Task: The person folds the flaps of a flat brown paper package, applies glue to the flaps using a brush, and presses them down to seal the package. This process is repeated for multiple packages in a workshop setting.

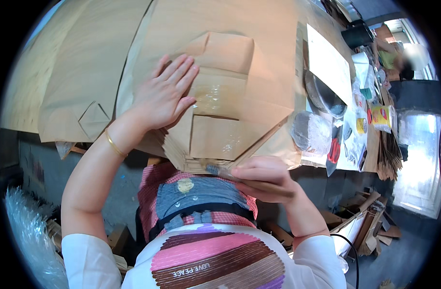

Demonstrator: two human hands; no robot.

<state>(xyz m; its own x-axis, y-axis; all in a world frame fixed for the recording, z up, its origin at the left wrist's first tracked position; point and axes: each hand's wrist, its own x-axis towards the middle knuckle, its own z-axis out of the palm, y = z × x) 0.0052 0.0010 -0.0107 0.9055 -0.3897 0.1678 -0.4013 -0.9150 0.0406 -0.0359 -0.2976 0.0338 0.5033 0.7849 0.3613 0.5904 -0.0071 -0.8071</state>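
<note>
Head view: I see left hand (170, 89) palm down, fingers slightly spread, flat on brown paper at left side of folded paper stack (215, 139), beside its glossy patch (218, 98). Right hand (266, 176) closed round wooden-handled brush (224, 173), bristles at stack's near edge; from my end cannot tell whether tips touch paper. Stack, layers stepped along near side, lies at near edge of worktable (25, 103). Farther right I make out clear plastic bundle (311, 131), red-handled tool (333, 151), white sheet (329, 62) partly over dark round pan (320, 96).
</note>
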